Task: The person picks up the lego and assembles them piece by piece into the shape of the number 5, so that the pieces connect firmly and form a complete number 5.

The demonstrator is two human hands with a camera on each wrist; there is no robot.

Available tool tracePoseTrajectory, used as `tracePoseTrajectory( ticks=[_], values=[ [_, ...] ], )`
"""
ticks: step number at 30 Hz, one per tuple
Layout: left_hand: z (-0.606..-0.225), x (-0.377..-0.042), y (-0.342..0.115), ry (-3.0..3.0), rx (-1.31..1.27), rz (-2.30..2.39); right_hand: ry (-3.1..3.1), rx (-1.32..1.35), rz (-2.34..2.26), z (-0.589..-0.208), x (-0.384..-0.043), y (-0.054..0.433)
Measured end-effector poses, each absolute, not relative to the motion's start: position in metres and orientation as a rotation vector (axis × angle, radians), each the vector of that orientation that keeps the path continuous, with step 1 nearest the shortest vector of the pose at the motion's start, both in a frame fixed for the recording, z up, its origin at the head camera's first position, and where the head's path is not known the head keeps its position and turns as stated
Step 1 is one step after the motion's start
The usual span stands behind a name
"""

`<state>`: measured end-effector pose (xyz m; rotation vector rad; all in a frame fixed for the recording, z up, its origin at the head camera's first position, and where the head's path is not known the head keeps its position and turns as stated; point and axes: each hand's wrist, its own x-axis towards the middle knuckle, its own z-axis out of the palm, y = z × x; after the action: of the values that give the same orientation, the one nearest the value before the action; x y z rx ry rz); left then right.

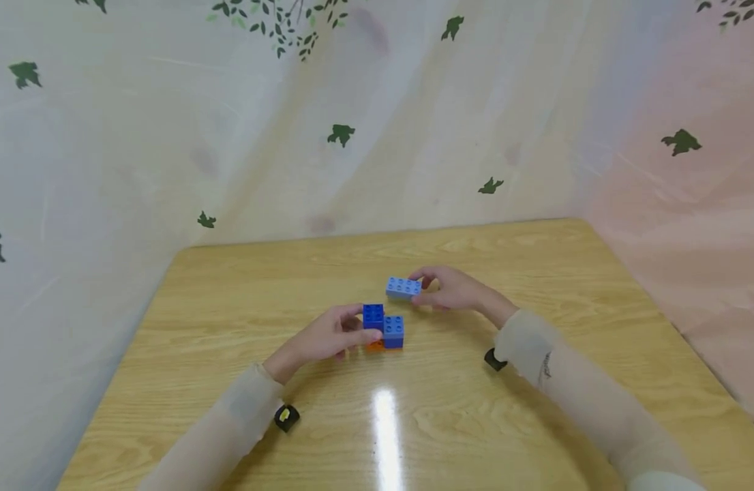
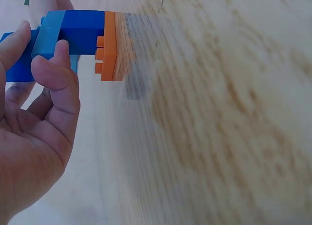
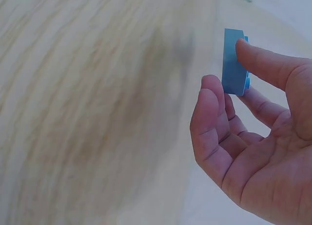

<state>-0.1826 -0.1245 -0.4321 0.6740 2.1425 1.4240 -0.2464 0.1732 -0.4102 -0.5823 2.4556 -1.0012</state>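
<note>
My left hand [image 1: 328, 335] pinches a small stack of toy building bricks, thumb on the near side. A dark blue brick [image 1: 373, 315] with studs on top is uppermost in the stack. To its right and lower sits a medium blue brick [image 1: 393, 335]. An orange flat brick [image 2: 111, 47] forms the bottom, right at the tabletop, and a light blue brick [image 2: 47, 40] shows midway up. Behind and right of the stack, my right hand [image 1: 455, 289] holds a light blue brick [image 1: 403, 288] by its right end, studs up, apart from the stack.
The wooden table [image 1: 487, 423] extends around both hands, with a glare streak near the front. A cloth backdrop [image 1: 401, 184] with leaf prints hangs behind it. Black wrist devices [image 1: 287, 417] sit at both sleeve cuffs.
</note>
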Motion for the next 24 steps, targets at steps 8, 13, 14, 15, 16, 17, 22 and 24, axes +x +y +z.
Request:
tracePoseTrajectory(
  ticks=[8,13,14,15,16,17,22,24],
  values=[
    [-0.432,-0.183,-0.126,2.131,0.717,1.435,2.377,-0.688,-1.094,-0.380,-0.231,0.168],
    [-0.431,-0.184,-0.125,2.125,0.728,1.448,2.325,-0.716,-1.164,-0.370,-0.226,0.170],
    [-0.431,-0.184,-0.125,2.127,0.729,1.448,2.318,-0.727,-1.175,-0.370,-0.226,0.170],
    [-0.431,-0.185,-0.125,2.130,0.729,1.447,2.312,-0.733,-1.184,-0.369,-0.225,0.170],
    [-0.430,-0.185,-0.125,2.132,0.728,1.448,2.306,-0.742,-1.192,-0.368,-0.224,0.170],
    [-0.430,-0.185,-0.125,2.133,0.727,1.447,2.301,-0.752,-1.200,-0.367,-0.223,0.170],
    [-0.432,-0.185,-0.126,2.125,0.728,1.450,2.277,-0.812,-1.232,-0.364,-0.216,0.166],
    [-0.433,-0.185,-0.126,2.116,0.734,1.450,2.265,-0.842,-1.244,-0.364,-0.214,0.164]
  ],
)
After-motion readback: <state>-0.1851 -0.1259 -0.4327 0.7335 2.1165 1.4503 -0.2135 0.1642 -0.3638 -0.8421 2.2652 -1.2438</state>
